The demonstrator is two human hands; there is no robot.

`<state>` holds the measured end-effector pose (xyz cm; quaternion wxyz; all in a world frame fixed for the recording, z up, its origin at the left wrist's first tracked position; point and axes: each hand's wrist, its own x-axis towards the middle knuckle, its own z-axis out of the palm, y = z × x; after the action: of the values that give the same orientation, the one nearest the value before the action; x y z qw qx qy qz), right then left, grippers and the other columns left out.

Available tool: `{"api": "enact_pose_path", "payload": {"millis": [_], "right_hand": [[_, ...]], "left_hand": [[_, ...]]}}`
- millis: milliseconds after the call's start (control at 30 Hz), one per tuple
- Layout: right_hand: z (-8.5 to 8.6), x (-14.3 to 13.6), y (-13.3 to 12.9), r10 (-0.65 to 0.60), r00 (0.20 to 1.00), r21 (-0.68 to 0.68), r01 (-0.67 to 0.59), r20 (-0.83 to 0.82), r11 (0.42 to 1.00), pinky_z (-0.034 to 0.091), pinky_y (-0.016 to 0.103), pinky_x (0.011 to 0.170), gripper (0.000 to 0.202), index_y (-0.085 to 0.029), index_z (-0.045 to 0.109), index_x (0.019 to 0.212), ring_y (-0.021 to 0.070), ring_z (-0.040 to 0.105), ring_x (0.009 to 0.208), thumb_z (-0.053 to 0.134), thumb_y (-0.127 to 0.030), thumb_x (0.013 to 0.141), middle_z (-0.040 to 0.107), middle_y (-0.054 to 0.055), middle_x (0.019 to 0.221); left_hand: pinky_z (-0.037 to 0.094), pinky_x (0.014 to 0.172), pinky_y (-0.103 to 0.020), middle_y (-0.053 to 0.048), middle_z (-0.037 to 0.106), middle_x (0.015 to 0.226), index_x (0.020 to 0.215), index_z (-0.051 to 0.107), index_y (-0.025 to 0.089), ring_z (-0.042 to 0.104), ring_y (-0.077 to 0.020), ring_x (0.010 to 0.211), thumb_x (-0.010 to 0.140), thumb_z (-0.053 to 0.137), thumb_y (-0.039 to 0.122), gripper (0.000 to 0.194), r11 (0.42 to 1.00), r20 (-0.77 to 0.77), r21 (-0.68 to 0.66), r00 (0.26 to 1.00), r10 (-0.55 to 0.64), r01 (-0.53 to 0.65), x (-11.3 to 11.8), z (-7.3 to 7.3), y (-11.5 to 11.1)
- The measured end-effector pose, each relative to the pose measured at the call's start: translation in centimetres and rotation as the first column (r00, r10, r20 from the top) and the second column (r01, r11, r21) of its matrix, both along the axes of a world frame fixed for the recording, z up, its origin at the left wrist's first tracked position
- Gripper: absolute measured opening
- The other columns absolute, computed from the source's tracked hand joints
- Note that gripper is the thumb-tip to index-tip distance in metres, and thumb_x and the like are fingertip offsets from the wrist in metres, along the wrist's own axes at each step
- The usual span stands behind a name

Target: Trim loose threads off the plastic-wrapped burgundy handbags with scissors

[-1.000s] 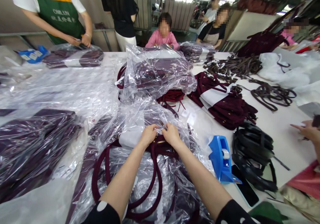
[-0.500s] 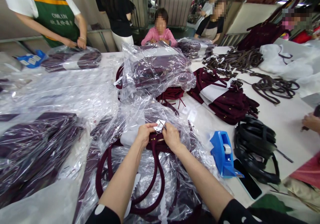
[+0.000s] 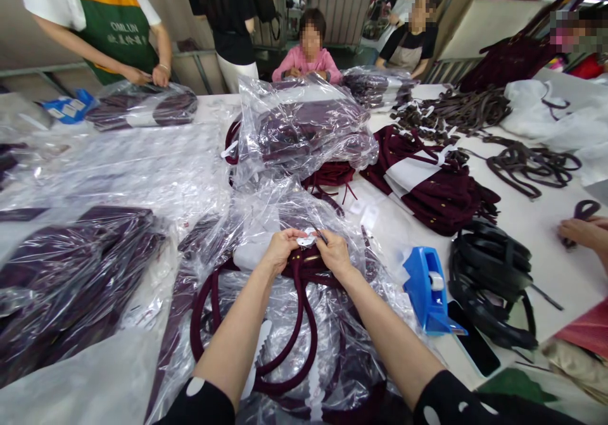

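Note:
Both hands meet over a dark maroon bag (image 3: 304, 268) that lies partly under clear plastic. My left hand (image 3: 284, 247) pinches the left side of a small white tag (image 3: 306, 240). Closed fingers of my right hand (image 3: 335, 251) are at the tag's right side, with a thin dark tool (image 3: 319, 232) sticking out of them. Just below the fingers show the bag's zipper and gold studs. Its long looped handles (image 3: 311, 342) hang toward me, between my forearms.
Plastic-wrapped bags (image 3: 304, 124) lie ahead, with others (image 3: 71, 279) at left. To the right are unwrapped maroon bags (image 3: 427, 187), a blue tape dispenser (image 3: 429, 292), black straps (image 3: 491, 279) and a phone (image 3: 475, 339). A person's hand (image 3: 586, 232) holds a dark strap at far right.
My hands and the tag have shifted slightly right in view, and the tag now looks flatter. At far right, the other person's hand has moved left, showing a looped strap.

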<state>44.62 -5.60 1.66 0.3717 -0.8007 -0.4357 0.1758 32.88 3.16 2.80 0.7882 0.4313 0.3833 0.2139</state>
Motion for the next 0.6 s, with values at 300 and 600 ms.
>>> {"api": "enact_pose_path", "payload": {"millis": [300, 600], "right_hand": [[0.1, 0.3, -0.9, 0.045, 0.997, 0.038, -0.043, -0.055, 0.998, 0.045, 0.024, 0.072, 0.025, -0.02, 0.068, 0.089, 0.0139, 0.062, 0.073, 0.047, -0.018, 0.075, 0.069, 0.0, 0.082], [0.5, 0.1, -0.6, 0.017, 0.986, 0.05, -0.009, -0.164, 0.999, 0.043, 0.024, 0.072, 0.026, -0.018, 0.068, 0.085, 0.0136, 0.06, 0.072, 0.046, -0.017, 0.072, 0.068, 0.0, 0.078]], "left_hand": [[0.041, 0.05, -0.019, -0.001, 0.062, 0.056, 0.066, 0.066, 0.012, 0.054, -0.0109, 0.052, 0.052, 0.056, 0.005, 0.018, 0.983, -0.192, 0.183, 0.98, 0.058, -0.022, 0.3, -1.0, -0.3], [0.04, 0.051, -0.019, -0.001, 0.06, 0.059, 0.068, 0.064, 0.011, 0.051, -0.01, 0.053, 0.055, 0.044, 0.006, 0.024, 0.962, -0.238, 0.269, 0.964, 0.121, -0.055, 0.1, -1.4, -0.3]]}}
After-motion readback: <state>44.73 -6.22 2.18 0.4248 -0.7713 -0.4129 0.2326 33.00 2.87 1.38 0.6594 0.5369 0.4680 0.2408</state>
